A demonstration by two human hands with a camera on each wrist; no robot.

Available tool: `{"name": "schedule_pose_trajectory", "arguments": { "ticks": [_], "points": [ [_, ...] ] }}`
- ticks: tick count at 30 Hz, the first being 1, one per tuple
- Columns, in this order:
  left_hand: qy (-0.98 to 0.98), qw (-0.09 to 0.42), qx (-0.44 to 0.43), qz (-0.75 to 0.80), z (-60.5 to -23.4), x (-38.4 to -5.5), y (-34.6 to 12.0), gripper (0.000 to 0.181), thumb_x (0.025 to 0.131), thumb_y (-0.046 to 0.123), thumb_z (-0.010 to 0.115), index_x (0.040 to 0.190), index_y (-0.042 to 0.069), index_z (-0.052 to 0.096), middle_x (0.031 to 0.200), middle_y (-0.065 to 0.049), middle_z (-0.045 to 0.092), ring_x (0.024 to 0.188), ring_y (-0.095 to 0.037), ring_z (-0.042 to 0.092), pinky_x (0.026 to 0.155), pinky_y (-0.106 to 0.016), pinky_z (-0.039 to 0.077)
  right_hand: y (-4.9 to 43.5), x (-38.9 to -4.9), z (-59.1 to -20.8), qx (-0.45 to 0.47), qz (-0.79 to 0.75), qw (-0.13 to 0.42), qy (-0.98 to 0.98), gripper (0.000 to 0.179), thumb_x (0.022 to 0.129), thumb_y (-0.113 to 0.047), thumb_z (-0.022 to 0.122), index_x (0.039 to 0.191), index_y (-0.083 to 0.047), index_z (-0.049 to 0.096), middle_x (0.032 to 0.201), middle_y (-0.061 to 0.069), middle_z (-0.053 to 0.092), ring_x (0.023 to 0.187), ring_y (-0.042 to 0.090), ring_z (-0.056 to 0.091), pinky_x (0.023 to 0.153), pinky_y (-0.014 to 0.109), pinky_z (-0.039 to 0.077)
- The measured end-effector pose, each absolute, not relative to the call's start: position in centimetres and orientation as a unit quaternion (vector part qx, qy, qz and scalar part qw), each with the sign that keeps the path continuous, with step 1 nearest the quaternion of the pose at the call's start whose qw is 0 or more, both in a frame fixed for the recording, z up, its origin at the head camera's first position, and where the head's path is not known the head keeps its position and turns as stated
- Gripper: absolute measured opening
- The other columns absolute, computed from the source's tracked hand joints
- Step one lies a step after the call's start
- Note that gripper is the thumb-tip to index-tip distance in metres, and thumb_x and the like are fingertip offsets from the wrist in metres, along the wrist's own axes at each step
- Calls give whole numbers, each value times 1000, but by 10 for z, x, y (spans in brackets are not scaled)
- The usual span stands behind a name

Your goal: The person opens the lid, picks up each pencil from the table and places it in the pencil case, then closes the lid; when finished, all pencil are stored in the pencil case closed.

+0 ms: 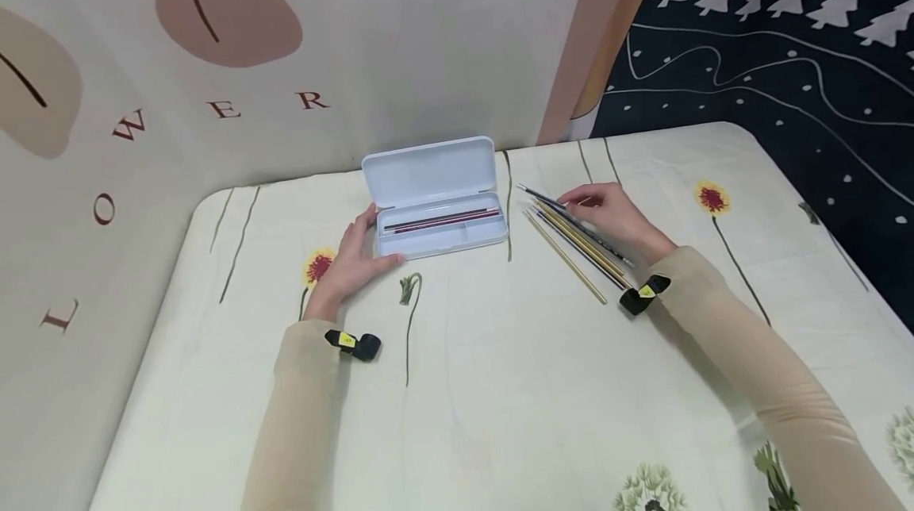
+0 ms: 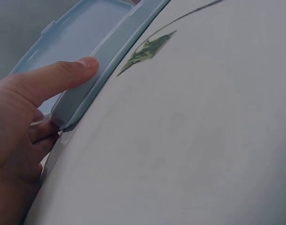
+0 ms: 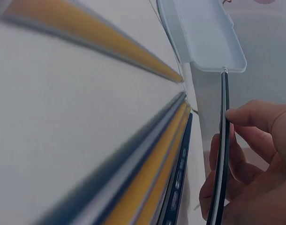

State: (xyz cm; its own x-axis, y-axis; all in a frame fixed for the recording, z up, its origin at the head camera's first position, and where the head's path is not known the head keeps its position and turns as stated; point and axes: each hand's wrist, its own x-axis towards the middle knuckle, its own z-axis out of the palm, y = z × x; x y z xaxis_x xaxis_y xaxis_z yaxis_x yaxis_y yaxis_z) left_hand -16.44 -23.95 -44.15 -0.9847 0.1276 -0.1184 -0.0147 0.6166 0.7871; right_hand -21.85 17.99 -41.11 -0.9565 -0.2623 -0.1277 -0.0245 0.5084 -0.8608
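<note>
A pale blue pencil case (image 1: 434, 171) stands with its lid up near the back edge of the table. Two thin pencils (image 1: 443, 220), one dark and one dark red, lie inside its tray. My left hand (image 1: 348, 263) holds the case by its left end, thumb against the front wall and fingers round the side. Right of the case, my right hand (image 1: 612, 216) pinches a dark pencil (image 3: 223, 140) between thumb and fingers, raised above the others. Beneath it several yellow and dark pencils (image 1: 587, 243) lie in a slanting bunch, beside a separate yellow pencil (image 1: 567, 259).
A white tablecloth (image 1: 485, 384) with printed flowers covers the table. A pale printed cloth (image 1: 443, 43) hangs behind it, and a dark cloth with white trees (image 1: 750, 82) hangs at the right. Each wrist carries a small black camera (image 1: 357, 344).
</note>
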Motion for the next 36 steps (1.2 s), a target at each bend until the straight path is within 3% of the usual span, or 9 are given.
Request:
{"name": "schedule_pose_trajectory", "arguments": {
  "ticks": [5, 19, 31, 36],
  "points": [
    [896, 81, 34, 436, -440, -165, -238, 102, 82, 27, 78, 156, 12, 9, 157, -10, 22, 144, -27, 11, 115, -49, 9, 167, -220, -408, -74, -499, 131, 854, 23, 95, -11, 61, 115, -6, 70, 113, 8, 64, 94, 22, 54, 77, 32, 43],
    [891, 81, 37, 445, -442, -165, -239, 102, 82, 25, 78, 156, 12, 9, 156, -10, 23, 144, -27, 11, 116, -48, 8, 132, -226, -400, -151, -488, 130, 850, 24, 95, -7, 60, 116, 2, 68, 111, 17, 65, 97, 27, 55, 76, 28, 45],
    [893, 78, 37, 443, -443, -165, -240, 102, 82, 25, 78, 156, 13, 10, 157, -10, 23, 145, -28, 7, 115, -50, 5, 111, -231, -402, -182, -504, 127, 835, 21, 93, -4, 61, 110, 3, 70, 104, 16, 66, 86, 24, 55, 69, 25, 44],
    [892, 80, 36, 444, -442, -165, -240, 102, 82, 25, 78, 156, 13, 9, 157, -10, 22, 145, -28, 4, 115, -50, 5, 100, -234, -405, -195, -507, 128, 830, 20, 92, -4, 62, 109, 2, 71, 104, 13, 67, 90, 23, 56, 74, 27, 45]
  ]
}}
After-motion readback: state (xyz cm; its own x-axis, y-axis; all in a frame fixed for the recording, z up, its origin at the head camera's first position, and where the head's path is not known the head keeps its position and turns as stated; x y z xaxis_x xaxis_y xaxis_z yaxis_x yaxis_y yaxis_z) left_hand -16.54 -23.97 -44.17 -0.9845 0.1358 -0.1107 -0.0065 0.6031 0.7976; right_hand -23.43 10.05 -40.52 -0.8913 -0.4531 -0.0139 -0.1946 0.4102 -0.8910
